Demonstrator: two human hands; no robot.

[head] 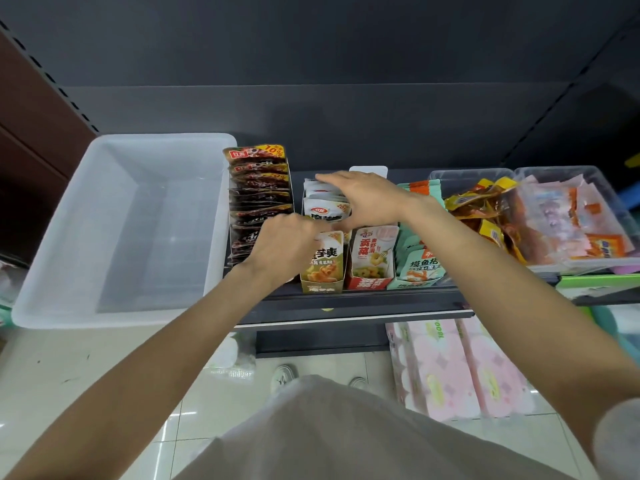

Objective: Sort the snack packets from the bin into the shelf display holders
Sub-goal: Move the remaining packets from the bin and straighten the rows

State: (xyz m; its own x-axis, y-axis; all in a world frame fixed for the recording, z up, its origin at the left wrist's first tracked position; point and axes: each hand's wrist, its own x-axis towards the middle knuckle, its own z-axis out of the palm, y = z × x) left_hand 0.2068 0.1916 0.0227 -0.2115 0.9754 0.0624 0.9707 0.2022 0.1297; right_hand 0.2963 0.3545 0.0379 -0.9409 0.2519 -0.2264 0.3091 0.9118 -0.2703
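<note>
The white bin (62, 237) at the left appears emptied, and just to its right a full row of dark red packets (259, 202) is seen standing in its holder. The left hand (284, 244) is curled at the front of the white packets (323, 211), apparently pinching them, though its fingertips cannot be made out, while the right hand (363, 199) is laid over the top of the same stack with fingers mostly straight. These packets are judged light, thin and slippery, so they are best squared by their edges, not squeezed flat.
</note>
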